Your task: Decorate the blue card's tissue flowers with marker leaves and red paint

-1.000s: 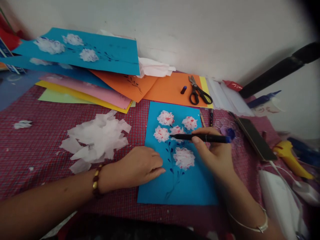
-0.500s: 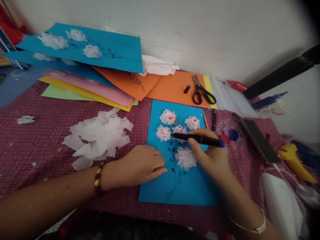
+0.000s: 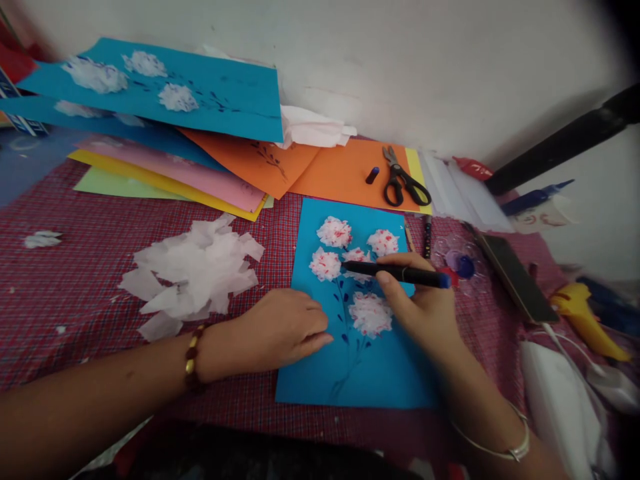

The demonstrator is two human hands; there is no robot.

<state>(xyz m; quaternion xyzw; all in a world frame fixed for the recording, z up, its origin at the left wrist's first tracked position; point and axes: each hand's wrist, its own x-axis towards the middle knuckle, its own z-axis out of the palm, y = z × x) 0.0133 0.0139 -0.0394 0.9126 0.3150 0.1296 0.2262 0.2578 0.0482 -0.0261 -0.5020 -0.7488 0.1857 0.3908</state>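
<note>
A blue card (image 3: 385,373) lies on the red checked cloth, with several white tissue flowers dotted red and thin drawn stems on it. My right hand (image 3: 425,313) grips a black marker (image 3: 395,272) with a blue end, held level, its tip at the middle flower (image 3: 356,256). My left hand (image 3: 280,330) lies flat with curled fingers on the card's left edge, pressing it down. A bead bracelet is on my left wrist, a thin bangle on my right.
A heap of white tissue pieces (image 3: 193,273) lies left of the card. Coloured paper sheets (image 3: 210,180) and another blue flower card (image 3: 165,93) lie behind. Scissors (image 3: 403,180) and a marker cap (image 3: 371,175) rest on orange paper. A phone (image 3: 515,277) and a yellow tool (image 3: 583,317) lie right.
The marker tip has shifted slightly left along the flowers, and the right hand has moved with it. My left hand has stayed on the card's edge.
</note>
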